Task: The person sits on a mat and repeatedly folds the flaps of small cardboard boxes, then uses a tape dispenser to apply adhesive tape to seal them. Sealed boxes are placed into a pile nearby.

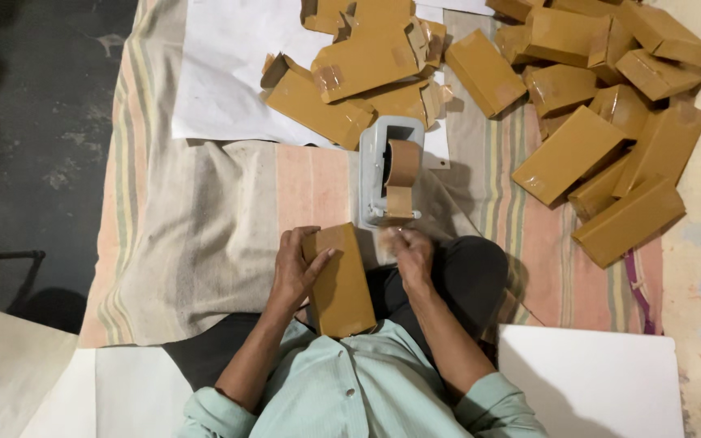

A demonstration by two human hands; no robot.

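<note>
A striped cloth (pixel 204 235) in faded pink, beige and green covers the floor through the middle of the view, with dark bare floor at nine o'clock. On it at twelve o'clock lies a white paper sheet (pixel 221 73). A big heap of closed brown cardboard boxes (pixel 602 105) spreads from one to three o'clock, and a smaller heap of boxes with open flaps (pixel 359 65) sits on the paper at twelve. Another white sheet (pixel 594 381) lies at five o'clock, beside the person's knee.

Just above centre stands a grey tape dispenser (pixel 389 166) carrying a roll of brown tape, its loose end hanging toward the person.

Directly below it, near six o'clock, a brown box (pixel 339 280) is held upright over the lap. The left hand (pixel 295 272) wraps the box's left side, thumb and fingers curled over its top corner. The right hand (pixel 411 255) sits just right of the box, at the dispenser's foot, fingers pinched narrowly on a strip of tape (pixel 384 240); whether that strip touches the box cannot be told.
</note>
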